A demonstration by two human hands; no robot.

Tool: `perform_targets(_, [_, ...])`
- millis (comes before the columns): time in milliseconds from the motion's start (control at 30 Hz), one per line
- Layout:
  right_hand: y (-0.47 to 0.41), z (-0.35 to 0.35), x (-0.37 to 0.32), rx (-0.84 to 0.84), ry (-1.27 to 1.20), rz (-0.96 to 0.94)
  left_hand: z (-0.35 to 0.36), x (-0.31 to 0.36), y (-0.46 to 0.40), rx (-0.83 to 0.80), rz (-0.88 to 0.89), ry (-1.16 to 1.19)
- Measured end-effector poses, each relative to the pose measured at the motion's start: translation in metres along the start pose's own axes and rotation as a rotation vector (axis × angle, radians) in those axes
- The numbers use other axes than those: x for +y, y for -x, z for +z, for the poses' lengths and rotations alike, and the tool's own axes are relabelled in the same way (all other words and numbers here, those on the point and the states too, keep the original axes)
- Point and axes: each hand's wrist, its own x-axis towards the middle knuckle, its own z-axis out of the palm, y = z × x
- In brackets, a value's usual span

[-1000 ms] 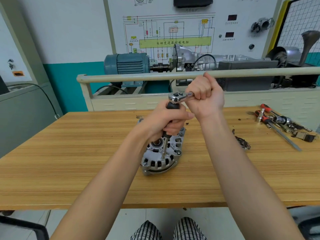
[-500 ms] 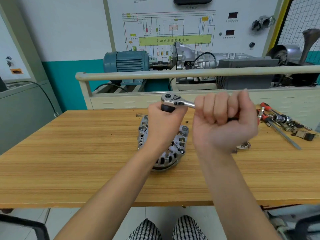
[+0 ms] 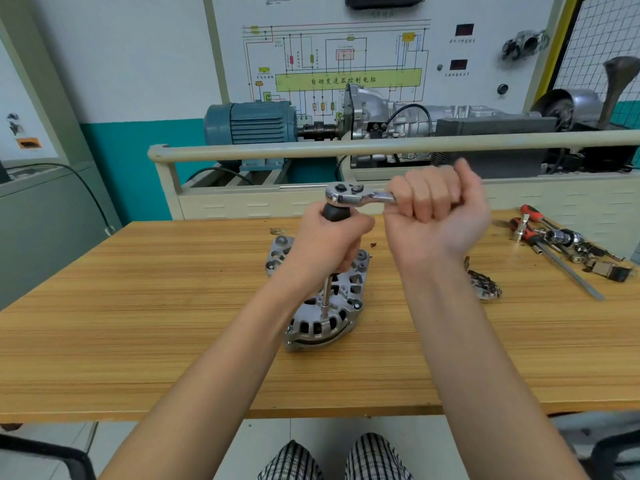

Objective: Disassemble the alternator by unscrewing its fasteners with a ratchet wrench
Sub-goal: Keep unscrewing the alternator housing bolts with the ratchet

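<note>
Two bare forearms are seen, reaching forward over the wooden workbench (image 3: 104,341) from its near edge. No sleeves, gloves, watch or rings are worn on either arm as far as can be seen. The left hand (image 3: 329,244) and the right hand (image 3: 433,220) are uncovered, with short, unpainted nails where nails can be made out. Below the near edge of the workbench, two knees are seen, covered by trousers (image 3: 332,459) in a black-and-white check pattern of fine crossing lines. Nothing more of the person is shown.

wiring board (image 3: 346,46), green band reads 自动变速器控制电脑
</note>
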Motion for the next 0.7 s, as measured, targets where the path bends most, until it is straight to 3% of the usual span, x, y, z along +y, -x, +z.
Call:
perform_targets(133, [0.042,0.004,0.017,-0.241,0.277,-0.339,0.017,-0.005,0.006,0.353,0.137,-0.015])
perform_targets(233, [0.046,0.006,0.022,-0.314,0.349,-0.431,0.024,-0.008,0.008,0.420,0.175,-0.012])
perform_targets(333, [0.028,0.007,0.004,-0.189,0.284,-0.260,0.015,-0.007,0.005,0.252,0.134,-0.029])
perform_targets(500, [-0.024,0.003,-0.011,0.071,-0.020,0.304,-0.012,0.001,-0.001,-0.415,0.037,-0.028])
perform_targets(567, [-0.035,-0.005,-0.011,0.100,-0.074,0.412,-0.011,0.001,-0.002,-0.470,-0.033,-0.023])
perform_targets(700, [-0.037,-0.017,-0.010,0.096,-0.099,0.379,-0.011,0.000,-0.004,-0.329,-0.036,0.035])
